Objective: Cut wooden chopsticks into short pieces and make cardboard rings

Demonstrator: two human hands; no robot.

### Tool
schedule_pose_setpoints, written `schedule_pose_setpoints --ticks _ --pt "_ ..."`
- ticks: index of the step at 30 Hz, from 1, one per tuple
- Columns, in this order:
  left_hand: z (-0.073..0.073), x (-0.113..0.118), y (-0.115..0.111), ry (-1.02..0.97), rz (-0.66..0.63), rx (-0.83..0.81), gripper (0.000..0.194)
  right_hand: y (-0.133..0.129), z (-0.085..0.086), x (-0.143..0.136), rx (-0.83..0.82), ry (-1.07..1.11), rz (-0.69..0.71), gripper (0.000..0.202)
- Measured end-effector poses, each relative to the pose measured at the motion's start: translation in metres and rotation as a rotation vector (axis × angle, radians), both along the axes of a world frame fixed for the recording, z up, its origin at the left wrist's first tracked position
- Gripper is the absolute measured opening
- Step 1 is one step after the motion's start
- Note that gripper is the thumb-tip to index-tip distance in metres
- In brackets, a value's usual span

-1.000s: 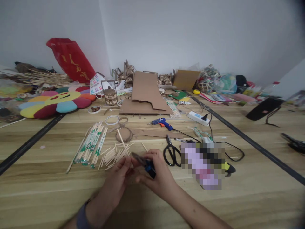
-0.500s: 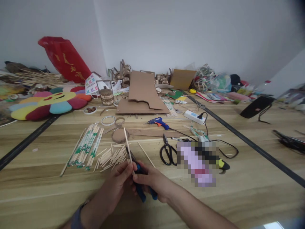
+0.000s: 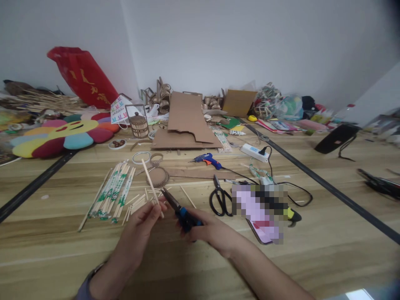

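Observation:
A thin wooden stick [image 3: 148,175] is pinched in my left hand [image 3: 142,223], its long end pointing up and away. My right hand [image 3: 201,229] is wrapped round blue-handled pliers [image 3: 184,216], whose dark jaws lie close to the stick, just right of my left fingertips. Short cut sticks [image 3: 136,203] lie in a pile beyond my left hand, partly hidden by it. Wrapped chopsticks [image 3: 114,189] are left of the pile. One loose stick [image 3: 188,196] lies beyond the pliers. A round cardboard piece [image 3: 158,176] sits behind the held stick.
Black scissors [image 3: 220,198] and a pixelated pinkish object [image 3: 259,214] lie to the right. Farther back are a blue glue gun [image 3: 208,160], a power strip [image 3: 254,153], cardboard sheets [image 3: 187,112] and a flower cushion [image 3: 75,131]. A black cord loops at the right.
My hands have moved apart, my left hand leftward with the stick, which now leans more to the left. The pliers have turned so their jaws point up and left.

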State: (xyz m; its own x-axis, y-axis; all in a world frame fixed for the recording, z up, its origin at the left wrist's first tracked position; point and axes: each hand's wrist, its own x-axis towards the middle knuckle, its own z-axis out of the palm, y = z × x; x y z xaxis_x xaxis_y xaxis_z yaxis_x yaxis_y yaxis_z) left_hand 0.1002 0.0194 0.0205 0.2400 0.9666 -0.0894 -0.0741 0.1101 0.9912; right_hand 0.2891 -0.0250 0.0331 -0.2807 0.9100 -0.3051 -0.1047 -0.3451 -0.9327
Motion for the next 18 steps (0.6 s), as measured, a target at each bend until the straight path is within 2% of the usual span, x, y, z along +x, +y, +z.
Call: schedule_pose_setpoints --ticks 4,9,14,18 --pt "0.005 -0.003 0.004 0.015 0.027 -0.105 0.045 0.001 0.005 0.013 0.104 -0.167 0.045 0.031" --pt "0.007 -0.002 0.003 0.013 -0.041 -0.175 0.045 0.002 0.008 0.02 0.188 -0.361 0.167 0.036" --pt "0.006 -0.004 0.003 0.064 -0.132 -0.21 0.046 0.002 0.015 0.024 0.157 -0.485 0.195 0.042" --pt "0.008 -0.004 0.003 0.091 -0.228 -0.207 0.048 0.003 0.017 0.025 0.152 -0.467 0.193 0.032"
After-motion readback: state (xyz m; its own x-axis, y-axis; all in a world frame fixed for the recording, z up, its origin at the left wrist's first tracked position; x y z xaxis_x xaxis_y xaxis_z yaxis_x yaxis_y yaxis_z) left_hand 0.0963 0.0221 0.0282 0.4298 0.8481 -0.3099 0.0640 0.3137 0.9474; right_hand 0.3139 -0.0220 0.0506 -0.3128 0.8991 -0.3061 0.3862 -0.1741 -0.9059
